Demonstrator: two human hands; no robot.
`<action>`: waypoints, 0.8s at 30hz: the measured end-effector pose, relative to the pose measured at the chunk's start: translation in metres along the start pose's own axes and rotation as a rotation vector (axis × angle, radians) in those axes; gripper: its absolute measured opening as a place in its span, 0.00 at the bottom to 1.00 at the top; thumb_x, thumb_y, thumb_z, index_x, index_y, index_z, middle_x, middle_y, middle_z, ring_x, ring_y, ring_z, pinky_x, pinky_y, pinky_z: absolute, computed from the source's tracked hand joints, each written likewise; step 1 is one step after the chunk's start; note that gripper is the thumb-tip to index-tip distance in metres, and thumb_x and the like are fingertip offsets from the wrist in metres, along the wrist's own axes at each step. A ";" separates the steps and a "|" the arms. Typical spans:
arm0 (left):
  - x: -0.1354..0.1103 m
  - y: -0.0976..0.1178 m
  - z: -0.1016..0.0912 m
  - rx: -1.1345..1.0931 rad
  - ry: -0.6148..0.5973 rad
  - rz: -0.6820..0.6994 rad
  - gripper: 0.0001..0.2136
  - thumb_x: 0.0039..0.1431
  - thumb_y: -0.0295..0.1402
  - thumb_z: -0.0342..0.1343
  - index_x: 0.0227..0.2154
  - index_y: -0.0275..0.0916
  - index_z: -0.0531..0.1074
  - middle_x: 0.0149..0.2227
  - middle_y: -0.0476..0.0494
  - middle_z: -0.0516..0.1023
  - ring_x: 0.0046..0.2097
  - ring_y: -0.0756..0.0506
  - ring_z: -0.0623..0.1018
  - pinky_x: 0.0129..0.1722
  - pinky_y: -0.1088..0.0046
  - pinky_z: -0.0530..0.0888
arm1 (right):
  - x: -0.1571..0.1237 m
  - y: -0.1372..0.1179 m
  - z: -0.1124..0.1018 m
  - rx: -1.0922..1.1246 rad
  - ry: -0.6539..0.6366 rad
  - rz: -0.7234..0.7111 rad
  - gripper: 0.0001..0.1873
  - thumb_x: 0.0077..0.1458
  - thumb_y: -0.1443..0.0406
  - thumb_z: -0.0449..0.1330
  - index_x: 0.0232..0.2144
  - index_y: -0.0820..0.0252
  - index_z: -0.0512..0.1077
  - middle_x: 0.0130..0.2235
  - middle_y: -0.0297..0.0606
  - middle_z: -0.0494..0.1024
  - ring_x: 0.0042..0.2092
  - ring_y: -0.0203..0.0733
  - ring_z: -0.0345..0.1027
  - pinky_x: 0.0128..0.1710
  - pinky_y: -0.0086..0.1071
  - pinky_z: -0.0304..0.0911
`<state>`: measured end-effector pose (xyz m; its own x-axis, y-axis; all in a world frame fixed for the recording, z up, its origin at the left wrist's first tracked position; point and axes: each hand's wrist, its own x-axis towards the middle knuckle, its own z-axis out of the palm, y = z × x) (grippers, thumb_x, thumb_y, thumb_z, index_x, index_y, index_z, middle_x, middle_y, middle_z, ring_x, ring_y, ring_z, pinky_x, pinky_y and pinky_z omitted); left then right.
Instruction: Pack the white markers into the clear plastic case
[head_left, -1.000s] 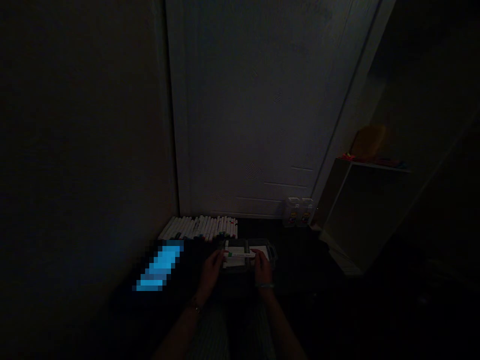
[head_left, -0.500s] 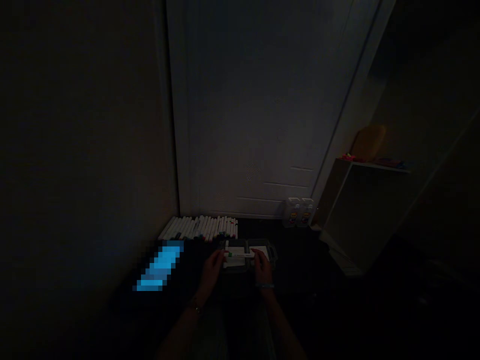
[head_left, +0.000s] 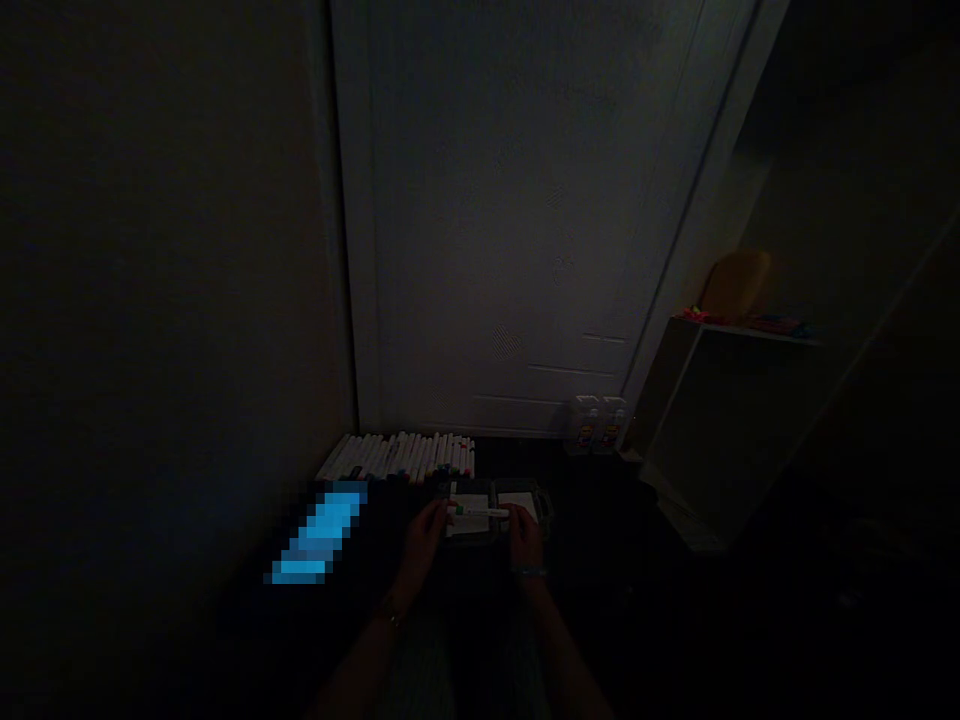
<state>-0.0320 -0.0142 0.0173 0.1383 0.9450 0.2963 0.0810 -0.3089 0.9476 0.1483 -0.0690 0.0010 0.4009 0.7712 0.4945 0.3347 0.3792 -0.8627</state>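
A white marker (head_left: 484,512) with a green band near its left end lies level between my hands. My left hand (head_left: 426,530) pinches the green-banded end, and my right hand (head_left: 525,532) grips the other end. Directly beneath and behind the marker is an open clear plastic case (head_left: 546,500) with two halves. White pieces that look like paper or card (head_left: 519,500) show inside it. The room is very dark, so fine detail of the fingers is lost.
A row of several white markers (head_left: 405,457) lies along the back left of the dark table. Two clear containers with labels (head_left: 598,425) stand at the back right. A pixelated bright blue screen (head_left: 321,532) lies left of my hands. A shelf unit (head_left: 697,430) stands at right.
Both hands keep hold of the marker in nearly the same place. The picture is slightly darker; nothing else has visibly moved.
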 end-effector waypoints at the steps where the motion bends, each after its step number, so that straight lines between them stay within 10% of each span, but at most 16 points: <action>1: 0.000 0.000 0.000 -0.003 -0.003 -0.005 0.20 0.52 0.48 0.47 0.36 0.36 0.72 0.36 0.43 0.77 0.41 0.43 0.74 0.43 0.69 0.69 | 0.000 0.000 0.000 -0.006 0.008 0.002 0.19 0.59 0.58 0.46 0.37 0.60 0.74 0.36 0.40 0.77 0.38 0.41 0.69 0.39 0.31 0.62; 24: -0.001 0.005 0.001 -0.014 0.034 -0.024 0.21 0.49 0.49 0.49 0.34 0.36 0.73 0.35 0.44 0.78 0.38 0.43 0.75 0.39 0.70 0.70 | -0.001 -0.008 -0.002 -0.005 0.007 0.001 0.19 0.58 0.56 0.47 0.36 0.59 0.74 0.35 0.39 0.77 0.38 0.41 0.70 0.38 0.30 0.62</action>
<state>-0.0309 -0.0173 0.0216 0.1024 0.9553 0.2775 0.0704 -0.2852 0.9559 0.1468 -0.0733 0.0075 0.4074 0.7679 0.4944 0.3386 0.3758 -0.8626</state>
